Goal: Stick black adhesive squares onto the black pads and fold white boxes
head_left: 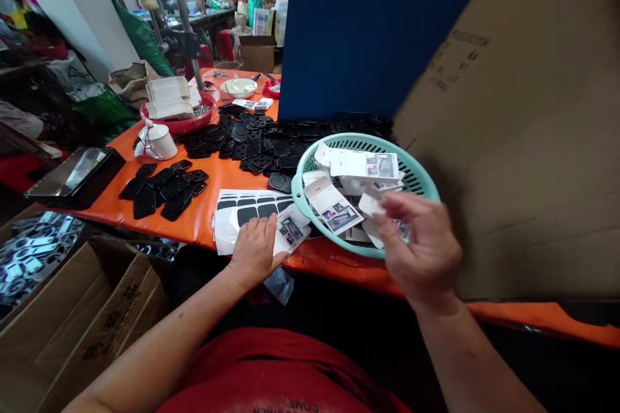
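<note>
A small white printed card (375, 203) is pinched between the fingers (394, 201) of the right hand (421, 248), above the near rim of a teal basket (310, 161). The basket holds further white printed cards (365, 166) and stands at the worktop's (217, 174) near edge. The left hand (254, 248) lies flat, fingers together, on a stack of white sheets with black rounded shapes (247, 206); a printed card (292, 230) lies just beside its thumb. Black flat pads (165, 188) are grouped left of the sheets, and a larger pile of black pads (261, 139) is spread behind the basket. A blue board (363, 26) and a brown cardboard sheet (533, 129) stand upright behind and right of the basket. A white cup (159, 141) and a red basket (186, 122) with stacked white packs are placed further back
</note>
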The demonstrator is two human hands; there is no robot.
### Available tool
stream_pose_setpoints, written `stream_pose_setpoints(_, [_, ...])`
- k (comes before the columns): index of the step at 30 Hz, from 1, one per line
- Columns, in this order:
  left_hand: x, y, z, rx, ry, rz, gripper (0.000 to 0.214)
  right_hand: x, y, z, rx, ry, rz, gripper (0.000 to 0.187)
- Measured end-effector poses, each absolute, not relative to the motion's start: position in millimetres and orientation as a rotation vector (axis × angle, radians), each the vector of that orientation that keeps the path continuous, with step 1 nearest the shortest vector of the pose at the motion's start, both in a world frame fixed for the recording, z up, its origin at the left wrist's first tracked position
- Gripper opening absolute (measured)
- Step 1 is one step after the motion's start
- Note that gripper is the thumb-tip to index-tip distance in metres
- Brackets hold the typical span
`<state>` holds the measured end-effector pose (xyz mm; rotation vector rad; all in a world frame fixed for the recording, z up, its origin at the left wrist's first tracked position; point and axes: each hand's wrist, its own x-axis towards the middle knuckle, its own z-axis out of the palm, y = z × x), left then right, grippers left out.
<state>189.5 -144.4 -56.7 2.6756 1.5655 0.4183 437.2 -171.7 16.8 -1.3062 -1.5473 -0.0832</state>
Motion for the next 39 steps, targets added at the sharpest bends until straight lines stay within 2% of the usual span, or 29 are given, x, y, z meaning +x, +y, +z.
stream_pose_setpoints(3, [188.4, -151.8, -53.7, 2.760, 1.601, 0.467, 0.077, 405.8, -195.4, -2.7, -1.198, -1.756, 0.283, 0.017])
stream_pose_setpoints(5, [186.9, -157.5, -50.3, 2.810, 1.595, 0.484, 0.078, 386.2, -204.6, -19.8, -1.212, -1.760, 0.540, 0.018])
stream_pose_setpoints(11, [181.4, -182.9, -45.9, 2.934, 1.470, 0.599, 0.075, 357.2, -205.6, -57.1, -1.367, -1.308, 1.071, 0.054])
stream_pose_setpoints(13, [180.0, -189.8, -45.8, 2.988, 1.463, 0.591, 0.071, 354.3, -205.3, -58.0, -1.382, -1.116, 1.232, 0.054])
stream_pose_setpoints(15, [178.9, -193.3, -44.6, 3.050, 1.451, 0.589, 0.065, 352.8, -206.6, -53.9, -1.395, -0.995, 1.319, 0.046])
stream_pose_setpoints(18, [177.4, -193.7, -40.4, 3.158, 1.384, 0.626, 0.056, 352.3, -210.5, -44.2, -1.384, -0.934, 1.379, 0.035])
stream_pose_setpoints(24, [174.5, -197.9, -37.0, 3.222, 1.172, 0.737, 0.050, 355.8, -219.3, -36.9, -1.275, -0.896, 1.508, 0.035])
stream_pose_setpoints(34, [181.9, -220.4, -53.9, 2.963, 1.327, 0.617, 0.046, 356.1, -224.0, -33.2, -1.305, -1.049, 1.595, 0.029])
stream_pose_setpoints(37, [177.5, -221.9, -52.6, 2.613, 1.177, 0.510, 0.035, 355.2, -226.0, -31.2, -1.261, -1.262, 1.519, 0.023])
stream_pose_setpoints(39, [174.2, -223.7, -50.4, 2.360, 1.130, 0.501, 0.026, 359.6, -226.3, -32.4, -1.218, -1.488, 1.263, 0.016])
